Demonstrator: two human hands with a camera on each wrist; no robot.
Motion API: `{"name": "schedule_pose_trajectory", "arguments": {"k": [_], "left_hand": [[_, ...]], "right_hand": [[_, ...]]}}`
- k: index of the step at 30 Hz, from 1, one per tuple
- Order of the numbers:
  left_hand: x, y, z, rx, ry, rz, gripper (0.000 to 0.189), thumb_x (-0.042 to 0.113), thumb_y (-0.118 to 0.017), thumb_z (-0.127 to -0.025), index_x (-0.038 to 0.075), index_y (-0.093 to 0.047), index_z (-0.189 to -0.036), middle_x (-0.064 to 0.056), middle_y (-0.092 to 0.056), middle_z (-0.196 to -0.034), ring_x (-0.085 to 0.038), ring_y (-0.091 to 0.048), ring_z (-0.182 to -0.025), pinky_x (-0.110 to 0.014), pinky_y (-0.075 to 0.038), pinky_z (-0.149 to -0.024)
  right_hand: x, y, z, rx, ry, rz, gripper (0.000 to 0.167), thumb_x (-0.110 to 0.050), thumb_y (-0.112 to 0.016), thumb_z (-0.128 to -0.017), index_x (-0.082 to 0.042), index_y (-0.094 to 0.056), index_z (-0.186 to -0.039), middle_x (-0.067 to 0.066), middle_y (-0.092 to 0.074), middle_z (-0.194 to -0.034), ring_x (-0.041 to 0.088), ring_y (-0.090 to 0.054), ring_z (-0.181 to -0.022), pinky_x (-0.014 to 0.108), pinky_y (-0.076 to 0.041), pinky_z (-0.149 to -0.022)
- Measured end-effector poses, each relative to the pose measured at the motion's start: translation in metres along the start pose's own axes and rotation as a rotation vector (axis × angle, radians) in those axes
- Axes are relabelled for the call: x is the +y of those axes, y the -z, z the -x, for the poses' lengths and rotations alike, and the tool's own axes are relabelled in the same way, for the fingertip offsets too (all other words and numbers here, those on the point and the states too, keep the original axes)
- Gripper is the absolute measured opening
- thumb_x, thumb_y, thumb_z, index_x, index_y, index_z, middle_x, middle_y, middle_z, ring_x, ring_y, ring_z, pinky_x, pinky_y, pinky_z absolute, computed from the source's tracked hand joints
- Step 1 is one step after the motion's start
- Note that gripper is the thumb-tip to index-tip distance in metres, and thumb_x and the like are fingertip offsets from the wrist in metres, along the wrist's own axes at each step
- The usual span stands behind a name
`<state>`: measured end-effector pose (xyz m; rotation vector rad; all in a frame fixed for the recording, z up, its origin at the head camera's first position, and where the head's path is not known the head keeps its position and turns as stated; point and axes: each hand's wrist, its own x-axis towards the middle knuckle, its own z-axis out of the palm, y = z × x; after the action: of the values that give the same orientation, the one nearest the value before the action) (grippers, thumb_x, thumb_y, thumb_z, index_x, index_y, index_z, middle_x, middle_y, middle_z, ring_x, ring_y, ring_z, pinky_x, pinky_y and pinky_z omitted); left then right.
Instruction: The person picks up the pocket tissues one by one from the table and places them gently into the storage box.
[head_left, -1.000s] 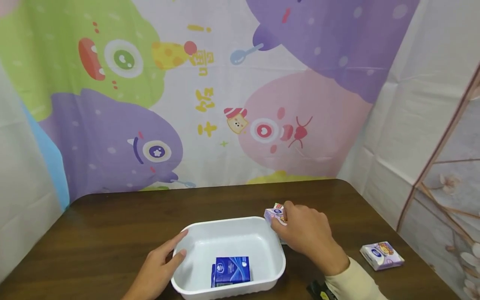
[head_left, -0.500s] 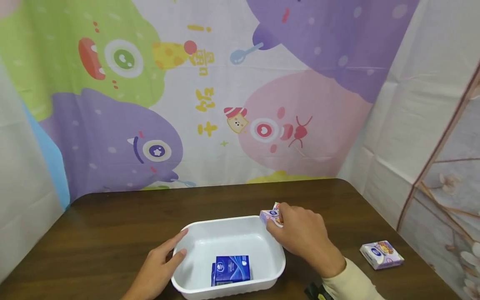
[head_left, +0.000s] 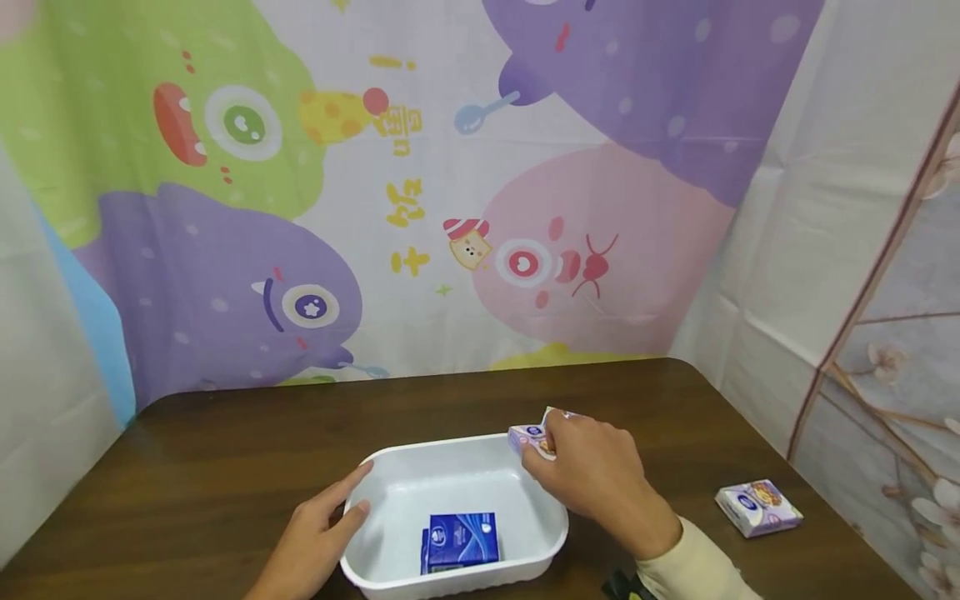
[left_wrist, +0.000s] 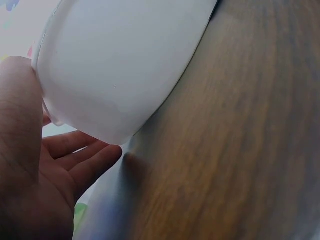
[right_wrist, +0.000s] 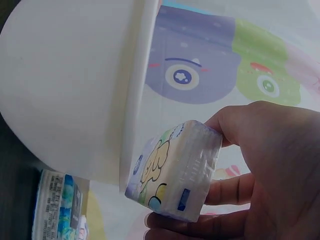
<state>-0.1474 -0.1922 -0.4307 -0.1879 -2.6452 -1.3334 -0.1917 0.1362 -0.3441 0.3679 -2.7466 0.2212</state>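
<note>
My left hand [head_left: 315, 525] grips the left end of the white plastic tub [head_left: 397, 575], its thumb over the rim and other fingers outside. In the left wrist view, fingers [left_wrist: 92, 160] lie against the tub's outer wall. My right hand [head_left: 592, 467] pinches a lavender and white tissue pack [head_left: 525, 435] at the tub's far right corner, level with the rim. Its cartoon print and clear wrapper show in the right wrist view. Inside the tub lies a dark blue tissue pack [head_left: 463, 540], with the edge of another blue pack under it.
Another lavender tissue pack [head_left: 759, 507] lies on the dark wood table [head_left: 225, 467] at the right. In the right wrist view, a turquoise-sided pack [right_wrist: 57, 205] stands beside the tub. A cartoon-print cloth [head_left: 420, 317] hangs behind the table, and pale cloth [head_left: 795, 250] borders the right.
My right hand has moved a little to the left with the tissue pack, so the pack overlaps the tub's corner more. My left hand and the tub have stayed put.
</note>
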Motion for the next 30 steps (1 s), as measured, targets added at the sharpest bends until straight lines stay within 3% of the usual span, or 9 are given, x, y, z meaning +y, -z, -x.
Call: {"name": "schedule_pose_trajectory", "arguments": {"k": [9, 30], "left_hand": [[0.001, -0.001, -0.002, -0.006, 0.023, -0.008, 0.046, 0.021, -0.062, -0.100, 0.018, -0.055, -0.146, -0.016, -0.054, -0.143, -0.034, -0.050, -0.132, -0.052, -0.043, -0.104], [-0.001, 0.001, -0.001, 0.008, -0.021, 0.000, 0.047, 0.021, -0.064, -0.099, 0.018, -0.056, -0.145, -0.015, -0.055, -0.143, -0.033, -0.050, -0.132, -0.051, -0.042, -0.105]], "right_hand": [[-0.005, 0.001, 0.002, 0.047, 0.032, 0.010, 0.043, -0.055, -0.065, -0.086, -0.022, -0.045, -0.066, -0.005, -0.047, -0.059, 0.018, -0.049, -0.052, 0.035, -0.034, -0.042], [-0.015, 0.003, 0.006, -0.024, 0.058, -0.030, 0.041, -0.056, -0.064, -0.088, -0.025, -0.047, -0.067, -0.009, -0.044, -0.056, 0.013, -0.046, -0.054, 0.034, -0.035, -0.045]]}}
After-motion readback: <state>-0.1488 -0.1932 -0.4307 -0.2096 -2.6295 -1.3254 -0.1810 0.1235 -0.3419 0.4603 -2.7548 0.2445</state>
